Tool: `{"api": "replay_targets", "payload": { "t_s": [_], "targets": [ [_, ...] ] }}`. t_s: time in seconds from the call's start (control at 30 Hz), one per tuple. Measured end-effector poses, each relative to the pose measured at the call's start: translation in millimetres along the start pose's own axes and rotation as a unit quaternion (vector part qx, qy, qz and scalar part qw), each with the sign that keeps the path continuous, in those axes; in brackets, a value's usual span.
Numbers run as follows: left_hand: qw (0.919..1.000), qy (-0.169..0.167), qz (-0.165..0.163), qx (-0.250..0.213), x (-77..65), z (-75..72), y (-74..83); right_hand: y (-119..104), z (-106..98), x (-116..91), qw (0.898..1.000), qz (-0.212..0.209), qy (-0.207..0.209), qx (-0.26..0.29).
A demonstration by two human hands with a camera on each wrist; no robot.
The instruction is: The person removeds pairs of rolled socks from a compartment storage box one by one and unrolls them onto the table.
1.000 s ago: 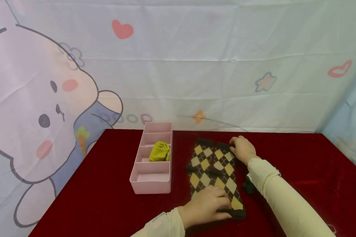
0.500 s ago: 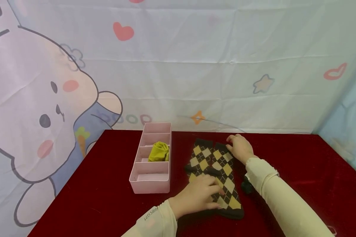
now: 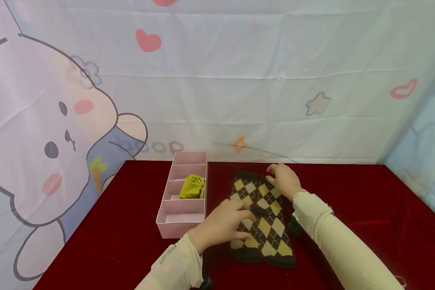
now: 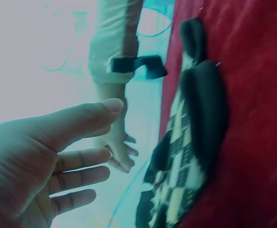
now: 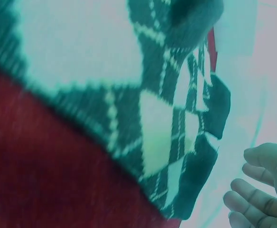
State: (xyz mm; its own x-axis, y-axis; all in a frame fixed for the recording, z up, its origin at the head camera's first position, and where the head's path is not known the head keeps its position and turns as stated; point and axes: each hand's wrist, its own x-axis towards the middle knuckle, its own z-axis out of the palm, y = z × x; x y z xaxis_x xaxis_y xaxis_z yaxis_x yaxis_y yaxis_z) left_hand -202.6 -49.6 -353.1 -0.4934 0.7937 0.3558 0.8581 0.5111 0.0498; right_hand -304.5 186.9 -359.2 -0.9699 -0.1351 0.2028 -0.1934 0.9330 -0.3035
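Note:
Two dark argyle socks with yellow and cream diamonds lie flat side by side on the table, the left sock (image 3: 243, 188) partly hidden under my hand and the right sock (image 3: 275, 229) mostly in sight. My left hand (image 3: 222, 223) hovers over the left sock, fingers loosely bent; the left wrist view shows nothing between its thumb and fingers (image 4: 84, 178). At the far end of the right sock is my right hand (image 3: 285, 180). In the right wrist view its relaxed fingers (image 5: 252, 199) are apart from the socks' dark cuffs (image 5: 200, 175).
A pink divided box (image 3: 181, 229) stands left of the socks. One of its middle compartments holds a rolled yellow-green cloth (image 3: 193, 187). The dark red tabletop (image 3: 116, 225) runs back to a cartoon-printed curtain (image 3: 217, 100).
My left hand has lifted and moved left and away from me, from the near end of the socks, uncovering their toes. The right hand has shifted only slightly left. The socks stay flat.

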Motion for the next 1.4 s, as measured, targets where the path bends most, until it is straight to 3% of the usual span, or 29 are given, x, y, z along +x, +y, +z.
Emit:
{"api": "replay_targets", "payload": {
  "t_s": [0.3, 0.63, 0.8, 1.27, 1.4],
  "targets": [
    [0.9980, -0.025, -0.055, -0.017, -9.5, -19.9, -16.9, -17, 3, 1, 1.000, -0.019, 0.000, 0.009],
    [0.9905, -0.064, -0.111, -0.049, -21.1, -39.3, -33.6, -31, 3, 1, 0.999, -0.035, -0.007, 0.023],
    [0.9848, -0.068, -0.144, -0.069, -27.1, -46.0, -40.1, -40, 3, 1, 0.998, -0.050, -0.003, 0.028],
    [0.9693, -0.109, -0.211, -0.062, -49.9, -63.2, -69.4, -67, 4, 0, 0.996, -0.070, -0.012, 0.047],
    [0.9607, -0.122, -0.236, -0.081, -58.6, -67.0, -75.9, -75, 5, -1, 0.995, -0.077, -0.017, 0.053]
  ]
}}
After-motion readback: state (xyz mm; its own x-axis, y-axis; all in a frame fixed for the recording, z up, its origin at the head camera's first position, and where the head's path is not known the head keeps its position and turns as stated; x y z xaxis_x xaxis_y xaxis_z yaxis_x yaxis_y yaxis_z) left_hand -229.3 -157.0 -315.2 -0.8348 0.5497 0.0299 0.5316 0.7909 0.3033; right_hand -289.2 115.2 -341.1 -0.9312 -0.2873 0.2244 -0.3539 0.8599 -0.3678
